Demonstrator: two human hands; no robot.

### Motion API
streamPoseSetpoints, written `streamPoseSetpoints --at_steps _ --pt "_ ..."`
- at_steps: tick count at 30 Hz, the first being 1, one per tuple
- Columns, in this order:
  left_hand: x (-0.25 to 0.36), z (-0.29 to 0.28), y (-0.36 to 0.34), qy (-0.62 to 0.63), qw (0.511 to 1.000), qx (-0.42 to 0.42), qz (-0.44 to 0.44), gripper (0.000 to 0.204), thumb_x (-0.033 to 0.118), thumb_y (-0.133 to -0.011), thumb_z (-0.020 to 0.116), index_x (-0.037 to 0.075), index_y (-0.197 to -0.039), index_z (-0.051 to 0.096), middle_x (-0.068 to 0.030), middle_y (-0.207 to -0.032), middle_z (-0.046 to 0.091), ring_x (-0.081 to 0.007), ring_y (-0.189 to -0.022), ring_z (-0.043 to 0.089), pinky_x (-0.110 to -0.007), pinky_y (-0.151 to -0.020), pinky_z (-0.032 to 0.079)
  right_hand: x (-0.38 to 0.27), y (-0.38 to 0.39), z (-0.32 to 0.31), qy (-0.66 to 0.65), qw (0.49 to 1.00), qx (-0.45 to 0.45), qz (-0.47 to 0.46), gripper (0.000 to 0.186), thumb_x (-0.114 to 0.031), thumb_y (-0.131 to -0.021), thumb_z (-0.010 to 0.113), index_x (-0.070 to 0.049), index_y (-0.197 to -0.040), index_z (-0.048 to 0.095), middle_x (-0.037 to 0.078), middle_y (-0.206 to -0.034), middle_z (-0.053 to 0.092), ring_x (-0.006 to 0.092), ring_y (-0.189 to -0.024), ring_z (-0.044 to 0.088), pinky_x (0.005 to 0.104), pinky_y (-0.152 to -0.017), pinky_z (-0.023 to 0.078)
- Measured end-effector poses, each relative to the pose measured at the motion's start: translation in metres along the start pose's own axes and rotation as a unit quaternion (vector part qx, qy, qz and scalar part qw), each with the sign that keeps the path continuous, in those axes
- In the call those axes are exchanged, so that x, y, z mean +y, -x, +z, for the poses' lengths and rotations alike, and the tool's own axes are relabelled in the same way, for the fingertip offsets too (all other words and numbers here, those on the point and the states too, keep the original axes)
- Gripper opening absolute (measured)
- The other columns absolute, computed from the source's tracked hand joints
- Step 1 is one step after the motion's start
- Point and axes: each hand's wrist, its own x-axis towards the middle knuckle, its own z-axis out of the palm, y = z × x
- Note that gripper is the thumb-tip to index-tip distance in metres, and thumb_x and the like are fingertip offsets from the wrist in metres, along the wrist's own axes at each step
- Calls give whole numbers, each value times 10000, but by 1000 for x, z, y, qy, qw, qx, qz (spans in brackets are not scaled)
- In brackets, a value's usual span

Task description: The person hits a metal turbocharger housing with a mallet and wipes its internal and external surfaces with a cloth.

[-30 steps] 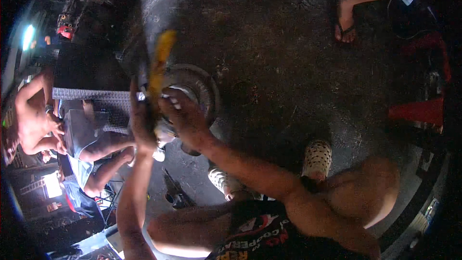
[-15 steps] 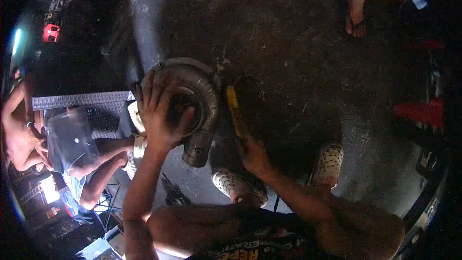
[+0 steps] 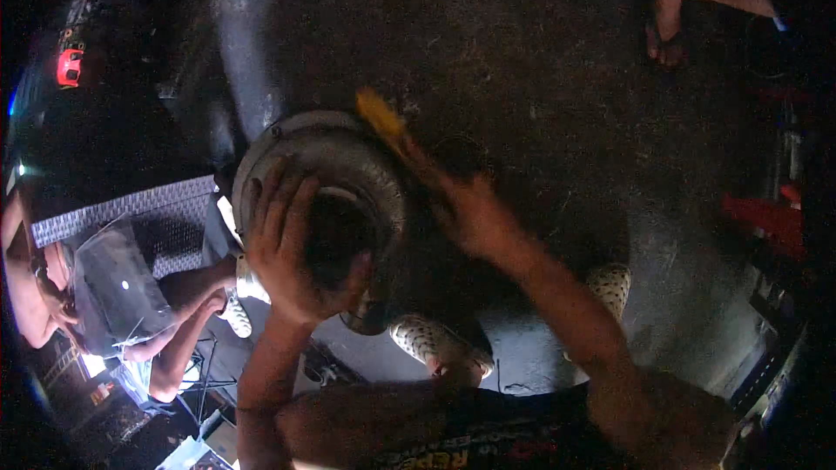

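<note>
The right grip (image 3: 470,213) is wrapped around a long, narrow, yellow-ended tool (image 3: 381,116), angled toward eleven o'clock. At nine o'clock from it, the left grip (image 3: 292,257) lies spread across a round, grey metal housing (image 3: 326,135). A glancing stroke could knock the left grip; loose bracing could let the housing turn.

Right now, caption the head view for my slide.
Left hand spread over a round metal housing, right hand gripping a yellow tool.
</note>
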Motion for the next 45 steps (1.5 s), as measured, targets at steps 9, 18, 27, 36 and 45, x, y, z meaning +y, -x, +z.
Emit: streamPoseSetpoints --at_steps 9,18,27,36,45 --pt "-1 -5 -6 -17 1000 9 -7 685 324 -608 689 -14 -1175 507 -270 -1176 497 -442 -1094 483 -490 -947 375 3 2 -12 -21 997 -18 -73 628 -54 -817 559 -133 -1379 289 213 -1259 457 333 -1213 408 425 -1012 353" --pt "-2 0 -6 -40 999 -4 -6 663 348 -658 671 -19 -1183 501 -260 -1162 505 -437 -1088 484 -479 -948 373 4 47 77 -105 987 124 7 594 -185 -870 529 -122 -1393 254 204 -1353 364 318 -1236 388 416 -1047 298" --pt "-1 2 -10 -13 999 10 32 638 425 -751 590 -59 -1156 501 -276 -1138 513 -452 -1074 483 -485 -938 364 45 13 78 -389 921 -2 -20 612 -137 -858 529 -90 -1398 245 186 -1326 404 312 -1152 445 391 -943 389" --pt "6 -7 -18 -54 998 -28 30 613 372 -747 569 -67 -1166 485 -280 -1138 509 -454 -1108 457 -527 -959 329 67 13 63 -365 930 -22 -27 553 -124 -846 546 -59 -1351 330 159 -1168 520 210 -1048 514 343 -846 459" --pt "-2 -5 -3 -77 995 -59 -8 636 375 -729 561 -57 -1186 475 -265 -1167 503 -446 -1146 434 -545 -993 292 55 12 43 -224 971 39 -75 406 -114 -818 587 -26 -1200 481 168 -831 616 277 -721 619 362 -676 502"
